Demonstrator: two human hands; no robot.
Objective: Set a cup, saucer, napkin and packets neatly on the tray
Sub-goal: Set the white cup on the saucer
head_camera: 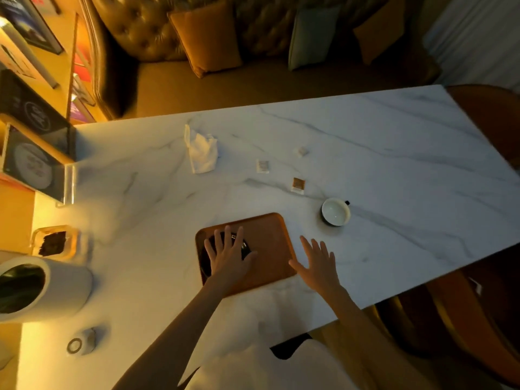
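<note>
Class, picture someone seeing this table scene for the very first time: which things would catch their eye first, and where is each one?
The eye goes first to the two spread hands at the near edge: the left hand lies over a dark saucer on the brown tray, the right hand hovers open at the tray's right edge. Next comes the white cup on the marble table, right of the tray, then the crumpled napkin farther back.

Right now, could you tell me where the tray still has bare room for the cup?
The tray is bare on its right half, between the dark saucer under the left hand and the right hand at its edge. The left half is crowded. The cup stands on the table, beyond the tray's right corner.
</note>
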